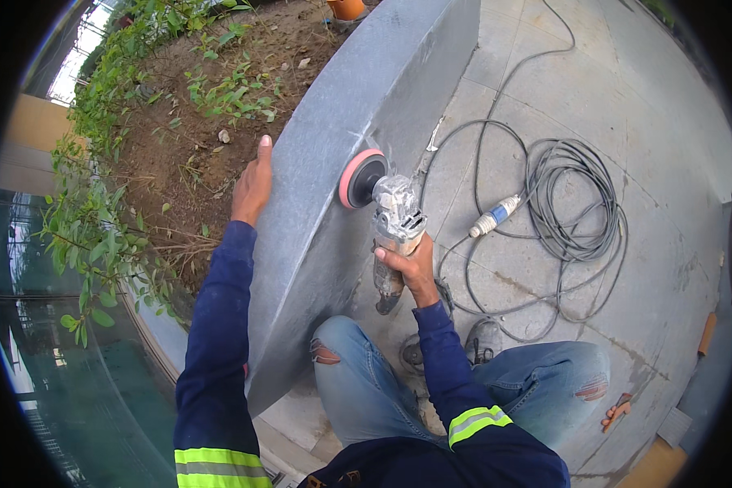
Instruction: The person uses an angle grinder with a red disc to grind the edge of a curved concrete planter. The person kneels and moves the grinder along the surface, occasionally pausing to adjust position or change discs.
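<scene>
My right hand [413,270] is wrapped round the body of a worn, dust-covered angle grinder [398,213]. Its round pad [361,179], black with a pink rim, meets the upper edge of a grey stone planter wall [317,175]. Whether the disc spins cannot be told. My left hand [254,189] rests along the wall's soil-side edge, one digit stretched forward and the other fingers mostly hidden. No tool shows in it.
Green plants [236,93] grow in brown soil [159,154] left of the wall. On the paving lie a coiled black cable [581,203] and a blue-and-white connector [496,216]. An orange container [347,9] stands at the far end. A small tool [618,411] lies at right.
</scene>
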Tool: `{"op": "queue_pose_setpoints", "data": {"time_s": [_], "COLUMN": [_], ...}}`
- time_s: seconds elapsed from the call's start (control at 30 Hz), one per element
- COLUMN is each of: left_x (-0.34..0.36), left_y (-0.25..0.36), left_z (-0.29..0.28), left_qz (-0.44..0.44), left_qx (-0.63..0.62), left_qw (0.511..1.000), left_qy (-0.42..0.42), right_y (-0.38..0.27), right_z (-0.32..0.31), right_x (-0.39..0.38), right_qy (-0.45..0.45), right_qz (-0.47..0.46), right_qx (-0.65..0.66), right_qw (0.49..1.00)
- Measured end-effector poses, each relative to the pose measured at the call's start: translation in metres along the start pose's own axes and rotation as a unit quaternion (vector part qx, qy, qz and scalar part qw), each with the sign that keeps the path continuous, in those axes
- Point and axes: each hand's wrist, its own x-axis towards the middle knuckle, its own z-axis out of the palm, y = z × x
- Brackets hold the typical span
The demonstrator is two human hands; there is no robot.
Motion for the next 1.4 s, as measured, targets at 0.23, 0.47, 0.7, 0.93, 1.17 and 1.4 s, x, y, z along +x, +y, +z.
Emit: {"op": "queue_pose_setpoints", "data": {"time_s": [0.23,0.47,0.7,0.93,1.17,1.4], "left_x": [0.004,0.003,0.001,0.001,0.007,0.003], "left_y": [-0.004,-0.002,-0.004,-0.005,-0.008,-0.007], "left_z": [0.002,0.002,0.002,0.004,0.007,0.005], "left_qz": [0.036,0.026,0.02,0.036,0.045,0.047], "left_qx": [-0.015,-0.01,-0.003,-0.016,-0.017,-0.026], "left_qw": [0.999,1.0,1.0,0.999,0.999,0.999], "left_qy": [0.007,0.014,0.006,0.011,0.023,0.0], "right_y": [0.002,0.0,0.012,0.0,-0.006,-0.02], "right_z": [-0.002,0.007,0.007,-0.021,-0.016,-0.013], "right_x": [0.012,0.014,0.011,0.054,0.04,0.047], "right_qy": [-0.01,-0.044,-0.02,-0.052,-0.068,-0.071], "right_qz": [-0.002,-0.001,0.01,0.064,0.024,0.022], "right_qx": [0.037,0.033,0.056,0.098,0.04,0.036], "right_qw": [0.999,0.998,0.998,0.992,0.997,0.997]}}
